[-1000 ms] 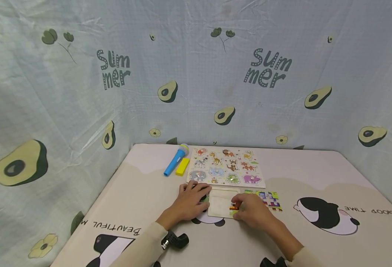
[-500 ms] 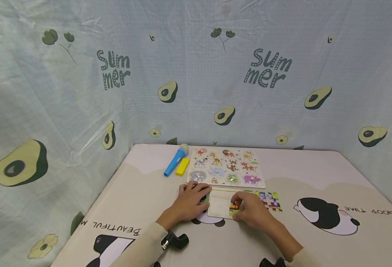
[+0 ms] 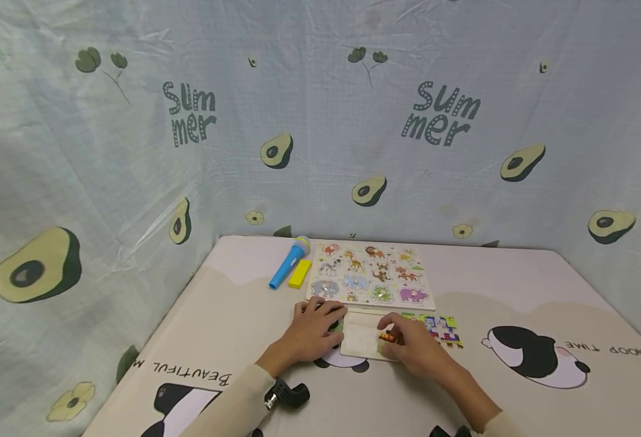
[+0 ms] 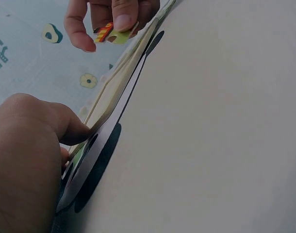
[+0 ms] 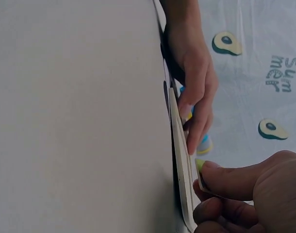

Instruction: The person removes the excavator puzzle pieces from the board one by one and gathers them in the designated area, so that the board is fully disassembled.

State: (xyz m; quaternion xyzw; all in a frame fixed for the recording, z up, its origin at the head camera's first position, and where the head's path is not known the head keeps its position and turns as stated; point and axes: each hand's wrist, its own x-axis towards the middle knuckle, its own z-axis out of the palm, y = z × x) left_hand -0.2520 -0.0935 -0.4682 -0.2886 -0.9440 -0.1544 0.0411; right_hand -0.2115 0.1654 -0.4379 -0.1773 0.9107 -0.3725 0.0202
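A pale wooden puzzle tray (image 3: 360,335) lies flat on the table. My right hand (image 3: 416,346) pinches a small puzzle piece (image 4: 114,36), green with red and yellow stripes, between thumb and fingers. In the left wrist view this piece is tilted and held just above the tray's right end. My left hand (image 3: 311,329) rests at the tray's left edge, its thumb and index fingertip touching the frame. Under its fingers a bit of green and black shows, mostly hidden. Right of the tray, several joined or adjoining puzzle pieces (image 3: 445,329) lie partly behind the right hand.
Behind the tray lies an animal peg board (image 3: 369,273). To its left are a yellow block (image 3: 300,274) and a blue toy microphone (image 3: 288,265). A patterned cloth (image 3: 320,121) hangs behind the table, and the tabletop (image 3: 517,291) carries printed animals.
The puzzle piece, earlier lying flat at the tray's right side, is now tilted up in my right hand, which has shifted slightly. My left hand stays in place.
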